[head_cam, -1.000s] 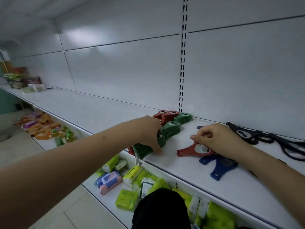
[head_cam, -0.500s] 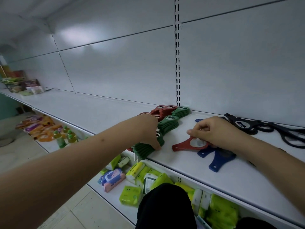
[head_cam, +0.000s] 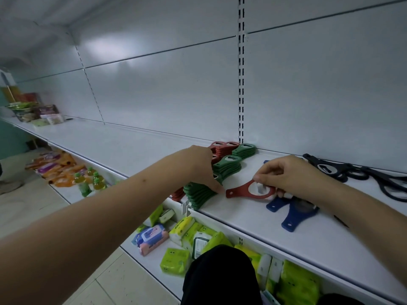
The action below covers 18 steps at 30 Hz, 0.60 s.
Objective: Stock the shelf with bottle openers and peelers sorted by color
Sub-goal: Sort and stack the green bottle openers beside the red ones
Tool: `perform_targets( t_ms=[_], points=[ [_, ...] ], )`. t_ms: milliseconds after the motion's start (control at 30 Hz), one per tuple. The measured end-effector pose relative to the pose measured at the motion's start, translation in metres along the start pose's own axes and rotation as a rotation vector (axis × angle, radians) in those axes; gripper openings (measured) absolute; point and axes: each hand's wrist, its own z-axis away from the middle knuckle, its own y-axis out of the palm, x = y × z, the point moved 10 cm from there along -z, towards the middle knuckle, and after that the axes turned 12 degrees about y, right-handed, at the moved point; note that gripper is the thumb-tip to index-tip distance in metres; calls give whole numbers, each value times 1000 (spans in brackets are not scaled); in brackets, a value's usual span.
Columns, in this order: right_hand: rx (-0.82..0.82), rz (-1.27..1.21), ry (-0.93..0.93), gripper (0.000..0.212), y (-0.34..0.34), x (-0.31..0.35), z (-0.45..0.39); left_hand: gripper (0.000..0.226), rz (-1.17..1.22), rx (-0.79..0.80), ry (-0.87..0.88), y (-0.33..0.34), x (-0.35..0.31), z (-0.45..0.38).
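White metal shelving with a slotted upright (head_cam: pixel 241 89) fills the view; the work surface is the white shelf (head_cam: pixel 253 221) at hand height. The right hand (head_cam: pixel 288 175) pinches the ring end of a red peeler (head_cam: pixel 244 192) between thumb and curled fingers. That peeler lies nearly flat on the shelf, long axis running left to right, with its narrow handle tip pointing left toward the green stack. Two blue peelers (head_cam: pixel 290 214) lie just beside and partly under the right hand, handles pointing toward the front edge. The left hand (head_cam: pixel 199 168) rests over a stack of green bottle openers (head_cam: pixel 198 194) at the shelf's front edge, fingertips curled down on its right side; whether it grips the stack cannot be told. More green stacks (head_cam: pixel 229 166) and red bottle openers (head_cam: pixel 224 147) run back toward the wall. Black scissors (head_cam: pixel 343 170) lie to the right. Tissue packs (head_cam: pixel 180 234) occupy the lower shelf.
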Motion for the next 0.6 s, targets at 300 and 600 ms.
perform_targets(
  t_ms=[300, 600],
  points=[
    [-133, -166, 17, 16, -37, 12, 1, 71, 172, -98, 162, -62, -14, 8],
    [-63, -505, -25, 34, -24, 64, -11, 42, 436, -296, 398, -64, -24, 12]
  ],
)
